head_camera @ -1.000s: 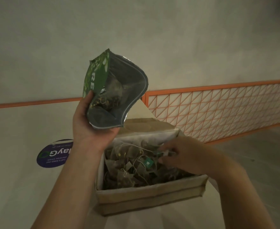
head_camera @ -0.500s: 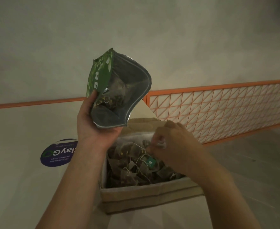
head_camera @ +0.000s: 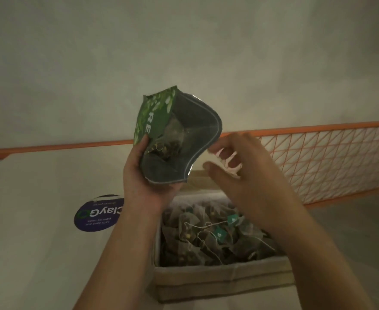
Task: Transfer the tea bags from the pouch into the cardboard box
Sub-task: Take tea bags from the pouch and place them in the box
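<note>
Your left hand (head_camera: 146,175) grips the pouch (head_camera: 175,139) above the cardboard box (head_camera: 224,278); your right hand (head_camera: 235,166), empty and loosely curled, nears its mouth. Remaining tea bags (head_camera: 168,142) could snag by their strings and spill beside the box.

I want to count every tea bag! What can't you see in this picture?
- How many remain in the pouch: head view, dim inside, left hand grips its edge.
- Bags deeper in the cardboard box: top layer covers them.
- Right hand fingers: motion-blurred.
- Sticker small print: too small.
</note>
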